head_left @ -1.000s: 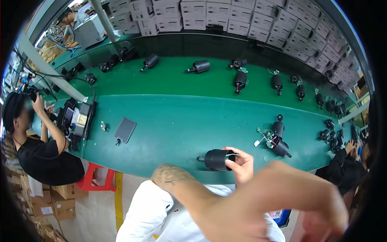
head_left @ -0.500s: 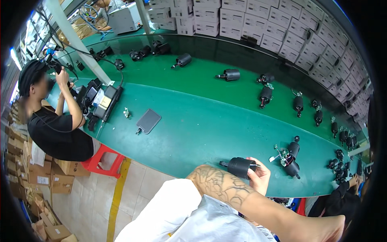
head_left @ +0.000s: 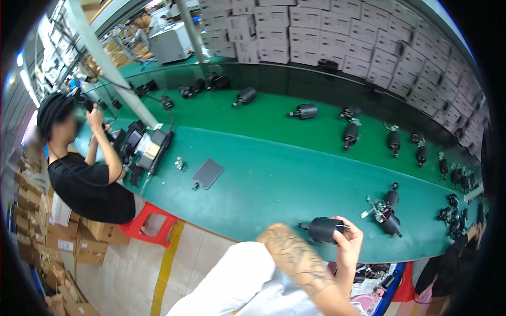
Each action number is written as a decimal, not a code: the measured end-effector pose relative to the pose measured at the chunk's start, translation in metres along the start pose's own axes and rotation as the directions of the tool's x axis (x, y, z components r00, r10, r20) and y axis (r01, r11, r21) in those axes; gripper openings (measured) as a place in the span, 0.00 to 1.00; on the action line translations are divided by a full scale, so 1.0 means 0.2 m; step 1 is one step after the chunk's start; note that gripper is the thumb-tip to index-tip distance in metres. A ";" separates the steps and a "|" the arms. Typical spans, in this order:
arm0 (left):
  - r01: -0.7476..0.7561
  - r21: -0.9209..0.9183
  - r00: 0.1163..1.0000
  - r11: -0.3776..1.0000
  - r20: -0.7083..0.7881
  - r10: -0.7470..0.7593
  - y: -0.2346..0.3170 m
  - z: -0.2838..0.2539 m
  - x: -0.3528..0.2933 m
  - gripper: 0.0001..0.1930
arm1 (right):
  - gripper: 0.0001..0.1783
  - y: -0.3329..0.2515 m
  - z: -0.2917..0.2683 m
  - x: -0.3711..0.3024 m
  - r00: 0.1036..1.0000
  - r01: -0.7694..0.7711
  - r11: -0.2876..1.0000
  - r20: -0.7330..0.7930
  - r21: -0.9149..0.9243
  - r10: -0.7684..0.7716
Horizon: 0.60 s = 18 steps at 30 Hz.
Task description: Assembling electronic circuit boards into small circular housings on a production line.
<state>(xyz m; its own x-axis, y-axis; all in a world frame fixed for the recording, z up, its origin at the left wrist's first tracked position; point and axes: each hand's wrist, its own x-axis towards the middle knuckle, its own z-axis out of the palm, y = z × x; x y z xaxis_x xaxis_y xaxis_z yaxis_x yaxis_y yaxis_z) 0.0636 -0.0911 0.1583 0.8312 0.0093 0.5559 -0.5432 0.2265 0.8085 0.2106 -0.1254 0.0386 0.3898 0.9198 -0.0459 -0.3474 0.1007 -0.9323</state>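
My right hand [head_left: 350, 241] grips a black cylindrical housing [head_left: 322, 230] just over the near edge of the green workbench. Thumb and fingers close round its open right end, where a thin pale wire shows; a short dark stem sticks out at its left end. My left forearm [head_left: 298, 258], tattooed, crosses in front of me toward the lower right. The left hand itself lies outside the picture. To the right of the held housing, an opened black housing [head_left: 391, 225] lies on the bench with a green circuit board [head_left: 377, 207] and wires beside it.
A flat grey pad [head_left: 207, 174] and a small circuit board [head_left: 180, 164] lie on the bench. Several black housings line the green strip [head_left: 253, 118] behind. A co-worker [head_left: 84, 174] sits left on a red stool [head_left: 150, 224]. Below the bench, a blue crate [head_left: 387, 288] holds parts.
The view has shifted, so the bench sits lower in it. My left forearm has swung down and its hand end has left the picture. The right hand still grips the housing.
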 end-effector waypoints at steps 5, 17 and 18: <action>-0.046 -0.003 0.997 0.999 0.069 0.046 -0.08 0.02 0.01 0.17 | 0.24 -0.05 0.03 0.03 0.999 -0.024 1.000 -0.032 0.014 0.025; 0.522 0.724 0.698 0.451 -0.666 0.263 -0.17 -0.28 -0.28 0.46 | 0.23 -0.12 0.05 0.06 0.967 0.008 0.997 0.253 -0.080 0.012; 0.535 0.715 0.689 0.450 -0.677 0.257 -0.20 -0.28 -0.28 0.46 | 0.23 -0.12 0.06 0.06 0.966 -0.006 0.997 0.257 -0.077 0.026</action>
<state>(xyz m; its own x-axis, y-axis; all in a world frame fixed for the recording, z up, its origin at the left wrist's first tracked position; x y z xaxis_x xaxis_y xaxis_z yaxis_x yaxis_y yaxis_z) 0.0444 -0.0451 0.0840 0.5135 0.7244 0.4601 0.1155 -0.5896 0.7994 0.2135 -0.1128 0.0643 0.1480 0.9887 0.0237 -0.2831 0.0653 -0.9569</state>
